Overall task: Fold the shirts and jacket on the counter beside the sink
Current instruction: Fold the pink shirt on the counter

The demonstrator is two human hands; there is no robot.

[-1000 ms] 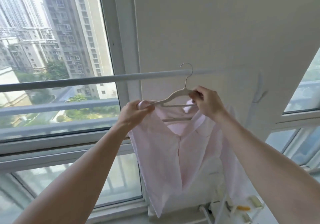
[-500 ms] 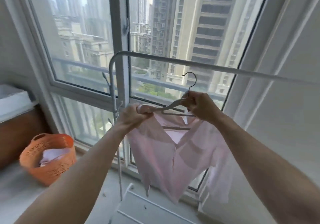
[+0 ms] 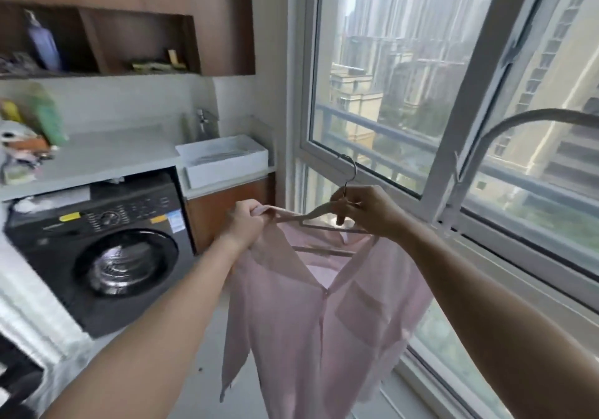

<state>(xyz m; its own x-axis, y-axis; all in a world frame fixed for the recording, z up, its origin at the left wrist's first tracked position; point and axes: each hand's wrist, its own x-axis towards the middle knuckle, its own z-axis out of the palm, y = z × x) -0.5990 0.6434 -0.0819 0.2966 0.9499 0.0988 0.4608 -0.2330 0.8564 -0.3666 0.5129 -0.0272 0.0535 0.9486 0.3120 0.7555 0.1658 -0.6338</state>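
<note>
Head view, observer 1: A pink shirt (image 3: 324, 315) is held in the air on a pale hanger (image 3: 311, 215), in front of the window and well apart from the counter (image 3: 107, 156). Which step is to be entered?

Observer 2: Fetching and unhanging, as judged; no fold is begun. The hook is seen free of the curved rail (image 3: 518, 120) at the right. The left hand (image 3: 244, 224) is clenched on the shirt's shoulder cloth at the hanger's left end. The right hand (image 3: 366, 211) is closed round the hanger's neck, just below the hook.

Observer 1: Where is the counter placed relative to the load?

Observer 2: It is seen to the left and farther off, above a washing machine (image 3: 107, 250), with the white sink (image 3: 227, 169) at its right end. Bottles and clutter are noted at its far left end.

Observer 1: What is called for next?

Observer 2: The shoulder cloth would need to be slipped off the hanger's left arm and the other shoulder then freed, with the hanger kept steady by the right hand. The shirt would then have to be carried over and laid flat on the counter beside the sink. The cloth looks thin and limp, so draping and creasing are expected, and smoothing will likely be needed before any fold. The other shirts and the jacket are not seen here.
</note>
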